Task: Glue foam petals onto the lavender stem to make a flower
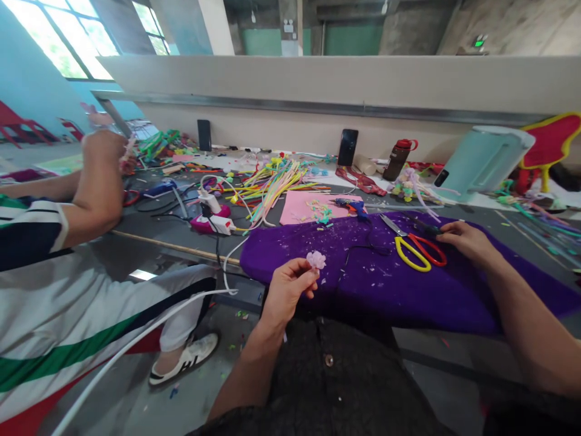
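Between the thumb and fingers of my left hand (pixel 290 287) is a small pale-pink flower (pixel 316 260), raised above the front edge of the purple cloth (pixel 281 248). My right hand (pixel 467 239) is at the cloth's right side, its fingertips closed on the end of a dark slim tool (pixel 424 227) whose kind I cannot make out. Just left of that hand lie scissors (pixel 411 245) with one yellow and one red handle loop. A blue glue gun (pixel 356 208) rests behind the cloth, partly on a pink sheet (pixel 293 209) with small cut pieces.
Pipe cleaners (pixel 284 184) are heaped at mid-table. Power strips (pixel 213 224) and a white cable (pixel 181 303) lie to the left, near a seated co-worker's arm (pixel 97 175). A phone (pixel 347 147), a brown bottle (pixel 399 158) and a mint-green box (pixel 483 160) stand at the back.
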{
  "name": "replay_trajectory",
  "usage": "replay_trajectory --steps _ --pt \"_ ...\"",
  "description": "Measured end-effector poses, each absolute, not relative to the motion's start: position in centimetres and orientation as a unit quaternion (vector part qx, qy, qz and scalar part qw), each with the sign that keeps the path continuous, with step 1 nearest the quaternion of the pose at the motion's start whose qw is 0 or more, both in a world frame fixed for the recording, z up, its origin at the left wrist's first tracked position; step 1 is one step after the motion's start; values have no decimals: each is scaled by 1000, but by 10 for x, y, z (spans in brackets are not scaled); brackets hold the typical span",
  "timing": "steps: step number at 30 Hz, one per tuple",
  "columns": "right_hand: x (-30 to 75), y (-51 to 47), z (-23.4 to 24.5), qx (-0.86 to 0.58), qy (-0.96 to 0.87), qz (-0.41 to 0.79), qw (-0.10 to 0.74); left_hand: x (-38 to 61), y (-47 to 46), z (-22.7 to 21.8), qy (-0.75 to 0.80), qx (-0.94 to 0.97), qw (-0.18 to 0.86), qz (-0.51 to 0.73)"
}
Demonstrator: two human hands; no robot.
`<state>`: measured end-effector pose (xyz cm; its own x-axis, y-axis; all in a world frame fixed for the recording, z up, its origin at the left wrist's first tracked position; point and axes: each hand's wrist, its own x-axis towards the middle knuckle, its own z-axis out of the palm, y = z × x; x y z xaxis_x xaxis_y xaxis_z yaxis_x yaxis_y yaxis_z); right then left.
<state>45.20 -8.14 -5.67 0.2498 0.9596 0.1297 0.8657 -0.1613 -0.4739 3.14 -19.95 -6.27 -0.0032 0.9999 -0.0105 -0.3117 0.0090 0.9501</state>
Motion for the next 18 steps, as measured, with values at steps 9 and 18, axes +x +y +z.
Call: replay_trajectory --steps 9,18 --pt "380 -145 -54 -650 -690 94 305 33 -197 -65 370 369 647 555" --pt "293 -186 -61 -511 -811 -51 280 47 -199 -60 366 381 631 567"
